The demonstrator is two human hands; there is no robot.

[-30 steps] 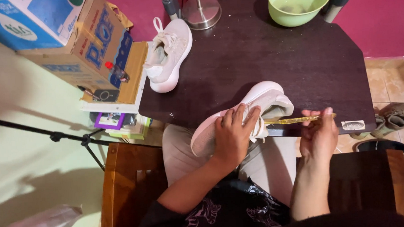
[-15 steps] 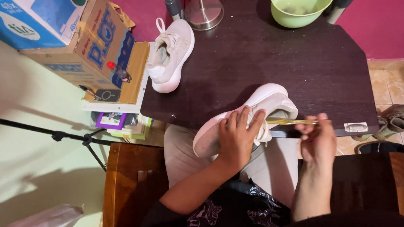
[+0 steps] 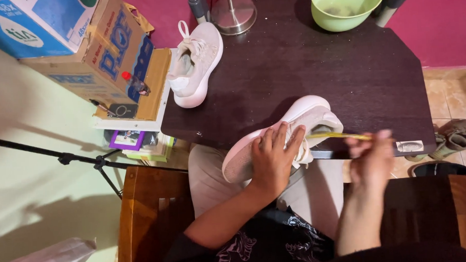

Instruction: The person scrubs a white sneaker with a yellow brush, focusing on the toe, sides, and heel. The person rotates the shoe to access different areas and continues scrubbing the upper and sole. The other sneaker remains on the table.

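White knit sneaker (image 3: 296, 131) lay on its side at the dark table's (image 3: 314, 70) near edge, pinned under the spread, flat left hand (image 3: 274, 158). Just right of it, the blurred right hand (image 3: 371, 156) pinched a yellow lace (image 3: 338, 136) — lacing seemingly under way, calling for a steady pull. Far left of that hand sat stacked cardboard cartons (image 3: 98, 53), blue-printed, with a blue-and-white box on top.
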